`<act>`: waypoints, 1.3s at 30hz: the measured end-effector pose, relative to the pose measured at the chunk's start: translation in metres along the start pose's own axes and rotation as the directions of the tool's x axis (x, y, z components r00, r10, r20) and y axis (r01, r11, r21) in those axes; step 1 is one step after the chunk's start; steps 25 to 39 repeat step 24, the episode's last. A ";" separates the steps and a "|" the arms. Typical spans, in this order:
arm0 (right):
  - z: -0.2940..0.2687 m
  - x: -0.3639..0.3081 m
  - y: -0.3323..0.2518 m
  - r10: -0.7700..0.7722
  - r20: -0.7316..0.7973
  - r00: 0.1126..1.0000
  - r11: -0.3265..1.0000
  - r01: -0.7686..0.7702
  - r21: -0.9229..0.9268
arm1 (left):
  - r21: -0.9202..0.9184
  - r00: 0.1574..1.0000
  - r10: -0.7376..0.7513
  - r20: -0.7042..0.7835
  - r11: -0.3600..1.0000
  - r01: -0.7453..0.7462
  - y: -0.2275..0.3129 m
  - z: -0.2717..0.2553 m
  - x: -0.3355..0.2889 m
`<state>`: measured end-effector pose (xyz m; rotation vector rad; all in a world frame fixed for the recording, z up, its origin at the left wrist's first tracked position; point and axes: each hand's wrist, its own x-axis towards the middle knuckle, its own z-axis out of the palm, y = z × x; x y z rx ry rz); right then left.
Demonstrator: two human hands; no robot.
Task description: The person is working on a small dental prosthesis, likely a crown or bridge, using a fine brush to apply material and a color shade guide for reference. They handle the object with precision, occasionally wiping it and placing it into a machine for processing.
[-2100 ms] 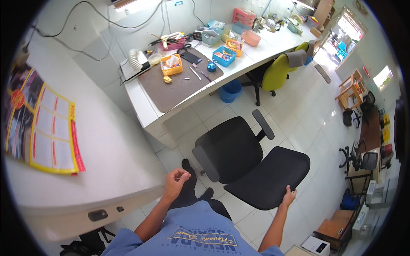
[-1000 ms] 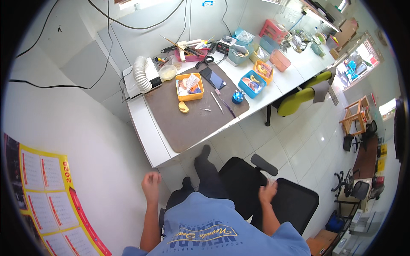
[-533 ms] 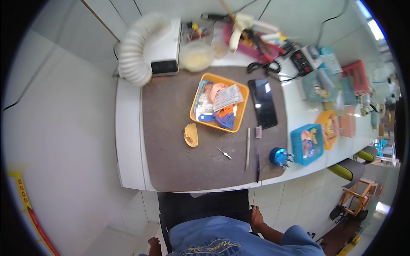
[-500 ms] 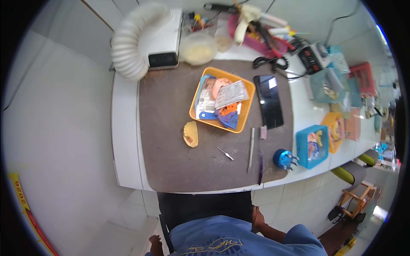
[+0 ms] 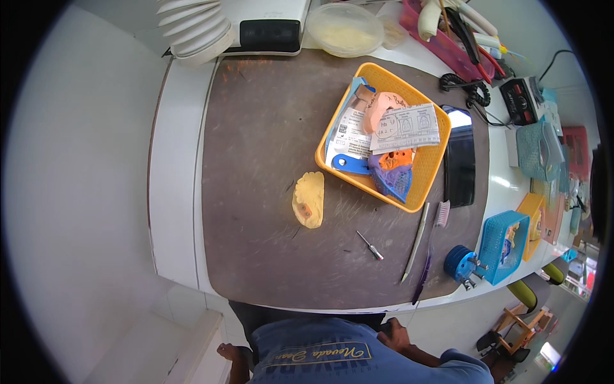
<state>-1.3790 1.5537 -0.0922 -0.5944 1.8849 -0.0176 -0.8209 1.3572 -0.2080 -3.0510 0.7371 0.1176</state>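
Observation:
Below the desk's front edge my left hand (image 5: pixel 229 351) is at the left of my body, its fingers curled. My right hand (image 5: pixel 397 336) is at the other side, closed beside the dark seat; whatever either hand holds is hidden. Both are apart from the things on the desk. Nearest on the brown mat (image 5: pixel 256 256) are a small screwdriver (image 5: pixel 370 246), a pale slim stick-like tool (image 5: pixel 417 242) and a purple toothbrush (image 5: pixel 433 246). Farther in lies a yellow plaster dental model (image 5: pixel 309 200) with a small pinkish-brown patch.
A yellow basket (image 5: pixel 327 168) holds a pink dental model (image 5: pixel 382 110), papers and a blue impression tray with purple and orange material (image 5: pixel 391 173). Right of it are a black phone (image 5: pixel 460 166), a blue round metal device (image 5: pixel 459 263) and a blue basket (image 5: pixel 504 246). A white hose (image 5: pixel 198 32) hangs back left.
My view has moved nearer to the desk, so its things look larger and sit farther right. The desk things keep their places. My hands remain low beside my body.

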 end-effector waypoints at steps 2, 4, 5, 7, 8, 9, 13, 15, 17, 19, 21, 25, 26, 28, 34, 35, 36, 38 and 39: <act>-0.012 0.007 0.004 -0.011 -0.124 0.992 1.000 0.011 -0.004 | -0.171 0.989 0.136 -0.056 0.975 -0.144 0.013 0.013 -0.013; -0.020 0.018 0.013 -0.056 -0.268 0.962 0.998 0.052 -0.021 | -0.325 0.961 0.275 0.024 0.911 -0.253 0.090 -0.011 -0.058; -0.018 0.026 0.022 -0.085 -0.356 0.931 0.996 0.085 -0.016 | -0.405 0.936 0.349 0.051 0.864 -0.301 0.115 -0.018 -0.071; -0.009 0.059 0.032 -0.145 -0.579 0.802 0.989 0.116 -0.088 | -0.484 0.906 0.424 0.016 0.796 -0.364 0.131 -0.010 -0.076; -0.008 0.064 0.034 -0.208 -0.614 0.762 0.978 0.174 -0.115 | -0.521 0.883 0.469 -0.009 0.752 -0.404 0.138 -0.005 -0.074; -0.014 0.066 0.028 -0.284 -0.635 0.719 0.958 0.237 -0.160 | -0.600 0.881 0.472 0.015 0.709 -0.370 0.141 -0.005 -0.074; -0.015 0.055 0.007 -0.312 -0.703 0.639 0.945 0.287 -0.159 | -0.848 0.758 0.650 -0.061 0.367 -0.383 0.145 0.001 -0.078; -0.028 0.048 -0.029 -0.658 -0.693 0.296 0.740 0.428 -0.519 | -0.875 0.604 0.775 -0.187 0.148 -0.461 0.191 -0.041 -0.105; -0.051 0.029 -0.090 -0.835 -0.548 0.051 0.455 0.624 -0.635 | -0.863 0.421 0.845 -0.331 -0.091 -0.496 0.240 -0.102 -0.136; -0.084 0.008 -0.144 -0.908 -0.374 -0.188 0.171 0.648 -0.742 | -0.830 0.066 0.870 -0.489 -0.441 -0.341 0.282 -0.150 -0.156; -0.117 -0.008 -0.207 -0.902 -0.268 -0.338 0.024 0.581 -0.814 | -0.745 -0.220 0.771 -0.598 -0.636 -0.203 0.325 -0.192 -0.178; -0.141 -0.022 -0.283 -0.863 -0.401 -0.308 0.118 0.648 -0.753 | -0.823 -0.369 0.788 -0.492 -0.559 -0.096 0.359 -0.227 -0.205; -0.141 -0.022 -0.283 -0.863 -0.401 -0.308 0.118 0.648 -0.753 | -0.823 -0.369 0.788 -0.492 -0.559 -0.096 0.359 -0.227 -0.205; -0.141 -0.022 -0.283 -0.863 -0.401 -0.308 0.118 0.648 -0.753 | -0.823 -0.369 0.788 -0.492 -0.559 -0.096 0.359 -0.227 -0.205; -0.141 -0.022 -0.283 -0.863 -0.401 -0.308 0.118 0.648 -0.753 | -0.823 -0.369 0.788 -0.492 -0.559 -0.096 0.359 -0.227 -0.205; -0.141 -0.022 -0.283 -0.863 -0.401 -0.308 0.118 0.648 -0.753 | -0.823 -0.369 0.788 -0.492 -0.559 -0.096 0.359 -0.227 -0.205; -0.141 -0.022 -0.283 -0.863 -0.401 -0.308 0.118 0.648 -0.753 | -0.823 -0.369 0.788 -0.492 -0.559 -0.096 0.359 -0.227 -0.205; -0.141 -0.022 -0.283 -0.863 -0.401 -0.308 0.118 0.648 -0.753 | -0.823 -0.369 0.788 -0.492 -0.559 -0.096 0.359 -0.227 -0.205; -0.141 -0.022 -0.283 -0.863 -0.401 -0.308 0.118 0.648 -0.753 | -0.823 -0.369 0.788 -0.492 -0.559 -0.096 0.359 -0.227 -0.205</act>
